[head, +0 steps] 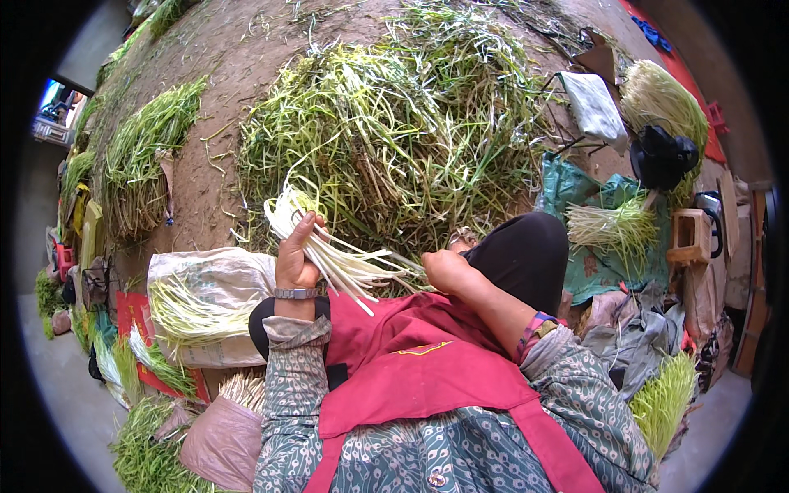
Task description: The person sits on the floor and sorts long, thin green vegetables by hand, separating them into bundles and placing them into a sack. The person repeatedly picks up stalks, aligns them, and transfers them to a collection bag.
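My left hand [299, 252] grips a loose bunch of pale, blanched leafy stalks [336, 256]. White stems fan from it towards the lower right, and yellow-green leaves curl above the fingers. Beside the stem ends, my right hand [449, 271] is curled into a fist over my lap. A few thin stalk ends [407, 266] run up to its fingers, which are mostly hidden behind the hand. Beneath the bunch lies my red apron [419, 370]. In front of me spreads a large heap of green and yellow leaf trimmings [382, 129].
To my left, more pale stalks [197, 314] lie on a white woven sack [216, 268]. A green sheet [579, 271] at right bears another bunch [613, 225], near a brick [690, 234] and a folding stool [592, 108]. An upright leafy pile [148, 160] stands at far left.
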`<control>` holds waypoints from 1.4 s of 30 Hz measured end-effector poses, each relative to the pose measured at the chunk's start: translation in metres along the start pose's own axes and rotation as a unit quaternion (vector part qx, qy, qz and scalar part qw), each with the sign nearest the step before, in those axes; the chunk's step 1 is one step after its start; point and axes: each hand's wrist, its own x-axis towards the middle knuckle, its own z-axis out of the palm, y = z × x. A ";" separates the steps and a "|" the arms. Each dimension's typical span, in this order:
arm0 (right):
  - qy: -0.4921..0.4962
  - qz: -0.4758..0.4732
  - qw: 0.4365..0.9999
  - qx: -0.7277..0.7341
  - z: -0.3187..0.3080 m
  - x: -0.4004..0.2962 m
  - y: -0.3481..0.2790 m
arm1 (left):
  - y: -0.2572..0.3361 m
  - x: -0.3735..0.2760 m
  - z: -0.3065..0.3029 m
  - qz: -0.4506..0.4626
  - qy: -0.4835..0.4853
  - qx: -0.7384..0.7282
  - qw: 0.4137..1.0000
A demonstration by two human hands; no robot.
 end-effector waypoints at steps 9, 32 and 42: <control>0.135 -0.027 0.986 0.089 -0.014 -0.003 0.001 | 0.028 -0.001 -0.008 0.002 -0.033 0.026 0.999; 0.198 -0.243 0.949 0.030 -0.141 0.040 -0.079 | -0.009 -0.031 0.028 -0.074 -0.112 0.137 0.982; 0.312 -0.106 0.944 -0.022 -0.181 0.059 0.013 | 0.026 -0.039 0.047 -0.089 -0.133 0.157 0.974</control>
